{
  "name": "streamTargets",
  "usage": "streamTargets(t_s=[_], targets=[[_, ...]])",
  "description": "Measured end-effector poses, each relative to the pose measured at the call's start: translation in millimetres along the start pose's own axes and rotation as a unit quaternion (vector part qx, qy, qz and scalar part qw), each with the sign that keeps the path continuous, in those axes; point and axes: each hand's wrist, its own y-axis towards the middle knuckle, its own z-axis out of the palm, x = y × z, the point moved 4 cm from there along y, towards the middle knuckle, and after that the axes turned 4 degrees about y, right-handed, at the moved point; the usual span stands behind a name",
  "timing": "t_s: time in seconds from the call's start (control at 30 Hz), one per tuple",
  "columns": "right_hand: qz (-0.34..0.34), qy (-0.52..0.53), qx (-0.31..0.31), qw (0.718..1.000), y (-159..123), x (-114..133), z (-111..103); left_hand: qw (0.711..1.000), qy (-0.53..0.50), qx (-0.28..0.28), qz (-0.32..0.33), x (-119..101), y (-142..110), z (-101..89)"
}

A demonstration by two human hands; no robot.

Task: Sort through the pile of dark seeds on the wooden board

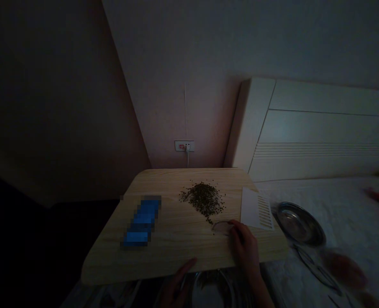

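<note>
On a pale wooden table (112,262) set against a wall, in a dim room, a loose heap of small dark grains (205,199) lies past the middle, strays scattered around it. From where I stand, the person's right hand (244,244) is just on the near side of the heap, fingertips pinched on one end of a thin, curved strip (220,222); its other end points toward the nearest grains. The left hand (176,285) is at the near edge, one finger laid out along the wood; the rest is in shadow, so I cannot tell whether it holds anything. Beside it, below the edge, is a metal bowl (210,295).

The grains look light, hard and dry, likely to roll and scatter if pushed quickly; better gathered from the outside of the heap than picked singly. The strip looks light and perhaps bendy, best held by its end, as here.

A slotted white sheet (249,209) lies at the table's right. A blue screen (141,222) at the left is blurred into squares. I can read no brand, label or writing anywhere.
</note>
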Motion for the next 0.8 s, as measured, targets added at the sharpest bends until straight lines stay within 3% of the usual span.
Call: streamTargets(t_s=[0.6, 0.8], targets=[[-0.043, -0.005, 0.028, 0.999, -5, 10, 4, 0.999, -0.018, 0.014, 0.037, 1, 3, -1.3], [-0.041, -0.006, 0.03, 0.999, -5, 9, 3, 1.0, -0.019, 0.012, 0.018, 2, 4, 0.1]])
